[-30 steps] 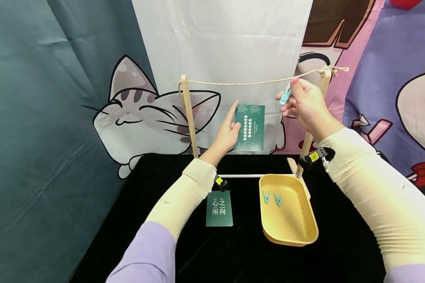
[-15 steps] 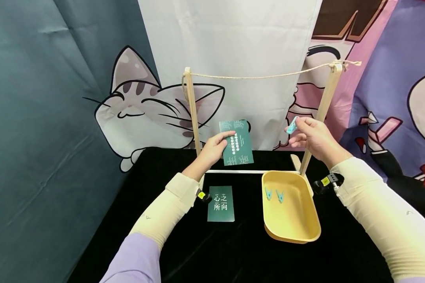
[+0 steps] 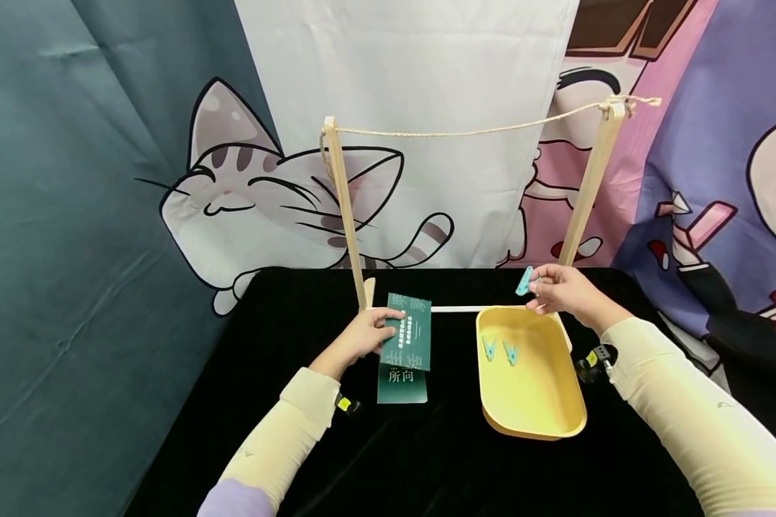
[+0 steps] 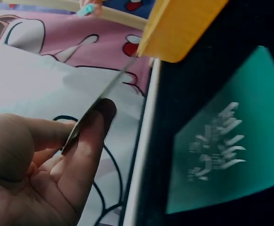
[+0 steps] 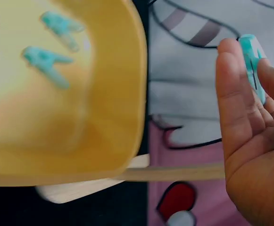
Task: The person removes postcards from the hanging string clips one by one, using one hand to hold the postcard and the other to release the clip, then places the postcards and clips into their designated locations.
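Two clips [image 3: 499,351] lie in the tray [image 3: 543,424], seemingly on black cloth [image 3: 284,316].

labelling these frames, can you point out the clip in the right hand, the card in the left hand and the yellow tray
clip [image 3: 524,281], head view, on its teal body above the fingertips
card [image 3: 411,337], head view, middle of its green face
yellow tray [image 3: 572,402], head view, on its right rim

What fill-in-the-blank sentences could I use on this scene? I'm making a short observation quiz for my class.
1. The right hand pinches a turquoise ____ above the tray's far rim.
2. Inside the yellow tray lie ____ more pegs.
3. The left hand holds a green ____ over another one lying on the table.
4. The string between the two wooden posts carries ____.

Missing words: peg; two; card; nothing
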The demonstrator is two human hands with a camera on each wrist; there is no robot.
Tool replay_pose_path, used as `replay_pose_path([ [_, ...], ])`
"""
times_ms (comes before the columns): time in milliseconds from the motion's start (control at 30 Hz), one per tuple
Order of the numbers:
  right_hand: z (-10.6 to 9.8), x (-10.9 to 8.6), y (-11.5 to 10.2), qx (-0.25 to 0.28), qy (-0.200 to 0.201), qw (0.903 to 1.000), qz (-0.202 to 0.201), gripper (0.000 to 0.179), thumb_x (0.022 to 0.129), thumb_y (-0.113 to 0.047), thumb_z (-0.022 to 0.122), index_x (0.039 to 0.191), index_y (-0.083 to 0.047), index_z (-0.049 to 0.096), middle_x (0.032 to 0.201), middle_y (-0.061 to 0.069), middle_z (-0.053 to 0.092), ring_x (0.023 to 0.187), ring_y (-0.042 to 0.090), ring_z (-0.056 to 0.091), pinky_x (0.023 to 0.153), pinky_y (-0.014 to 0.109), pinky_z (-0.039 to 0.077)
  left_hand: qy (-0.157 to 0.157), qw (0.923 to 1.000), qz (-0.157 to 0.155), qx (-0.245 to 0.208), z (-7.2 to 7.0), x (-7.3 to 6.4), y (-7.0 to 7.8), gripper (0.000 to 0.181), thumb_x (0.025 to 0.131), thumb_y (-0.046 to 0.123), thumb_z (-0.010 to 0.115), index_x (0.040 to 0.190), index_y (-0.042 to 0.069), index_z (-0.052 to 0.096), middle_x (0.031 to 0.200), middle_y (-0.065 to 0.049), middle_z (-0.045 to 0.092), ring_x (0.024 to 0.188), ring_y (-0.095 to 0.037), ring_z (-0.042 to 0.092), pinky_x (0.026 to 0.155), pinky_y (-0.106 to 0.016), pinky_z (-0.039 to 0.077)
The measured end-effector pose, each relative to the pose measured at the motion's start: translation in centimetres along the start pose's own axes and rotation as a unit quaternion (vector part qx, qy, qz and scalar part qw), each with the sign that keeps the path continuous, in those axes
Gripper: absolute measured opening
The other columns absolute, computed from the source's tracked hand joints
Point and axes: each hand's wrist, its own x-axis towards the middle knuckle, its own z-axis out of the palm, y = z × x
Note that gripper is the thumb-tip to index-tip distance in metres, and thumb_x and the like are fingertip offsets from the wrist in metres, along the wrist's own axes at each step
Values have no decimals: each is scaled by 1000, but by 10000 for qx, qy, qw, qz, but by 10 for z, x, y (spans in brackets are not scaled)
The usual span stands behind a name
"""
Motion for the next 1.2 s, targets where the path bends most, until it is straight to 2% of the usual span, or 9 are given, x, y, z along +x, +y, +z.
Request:
replay_pose_path([
  [167, 3, -2, 21, -635, -302, 9960, 552, 24, 103, -10, 58, 118, 6, 49, 98, 11, 71, 90, 29, 72, 76, 40, 61, -116, 9997, -224, 30, 9, -14, -17, 34, 99, 1, 57, 132, 5, 63, 90, -10, 72, 61, -17, 69, 53, -35, 59],
  [267, 10, -4, 30, -1045, -618, 9894, 802, 19, 100, -6, 59, 111, 8, 53, 96, 15, 69, 86, 33, 70, 71, 41, 60, -172, 9992, -352, -39, 12, -22, -27, 34, 98, 0, 57, 132, 3, 62, 85, -9, 71, 55, -15, 66, 49, -32, 57],
  [533, 34, -9, 46, -2298, -786, 9630, 1172, 6, 92, 6, 60, 88, 4, 55, 77, 13, 59, 58, 19, 65, 54, 32, 56, -231, 9985, -505, -39, 17, -34, -47, 35, 97, 1, 59, 132, 2, 62, 75, -6, 65, 45, -12, 59, 45, -29, 55],
  [600, 38, -8, 47, -2557, -768, 9549, 1302, 8, 92, 6, 60, 87, 2, 56, 77, 15, 60, 57, 19, 65, 53, 32, 56, -248, 9984, -502, 105, 20, -35, -49, 36, 97, 2, 60, 133, 3, 62, 72, -6, 59, 42, -12, 57, 44, -31, 55],
  [700, 45, -7, 49, -2810, -778, 9446, 1507, 7, 92, 7, 59, 88, 2, 57, 74, 15, 62, 56, 20, 65, 52, 33, 57, -211, 9966, -416, 680, 23, -38, -50, 35, 98, 4, 63, 133, 6, 63, 68, -7, 52, 40, -12, 57, 43, -31, 54],
  [767, 51, -7, 51, -2982, -761, 9386, 1561, 6, 91, 8, 58, 87, 3, 58, 70, 15, 63, 54, 20, 64, 51, 33, 57, -144, 9912, -288, 1283, 24, -39, -51, 34, 98, 7, 64, 131, 9, 64, 65, -7, 54, 39, -12, 57, 41, -31, 53],
  [900, 60, -7, 55, -3409, -685, 9252, 1523, 8, 88, 9, 56, 86, 4, 62, 61, 12, 63, 50, 18, 63, 49, 32, 57, -33, 9697, -120, 2440, 27, -42, -53, 32, 97, 13, 67, 129, 15, 67, 58, -3, 55, 38, -11, 54, 39, -29, 50],
  [1067, 66, -8, 59, -4011, -588, 9044, 1327, 17, 87, 8, 54, 75, 1, 64, 52, 9, 61, 44, 17, 61, 42, 29, 53, -39, 9511, -220, 3080, 31, -43, -58, 31, 97, 15, 68, 127, 18, 64, 57, -1, 57, 39, -11, 50, 39, -27, 46],
  [1200, 69, -9, 60, -4544, -471, 8847, 934, 26, 83, 10, 55, 61, -4, 58, 51, 9, 60, 39, 16, 58, 39, 26, 49, 14, 9393, -83, 3431, 33, -41, -61, 30, 98, 17, 68, 128, 19, 63, 73, -5, 65, 42, -11, 52, 43, -27, 46],
])
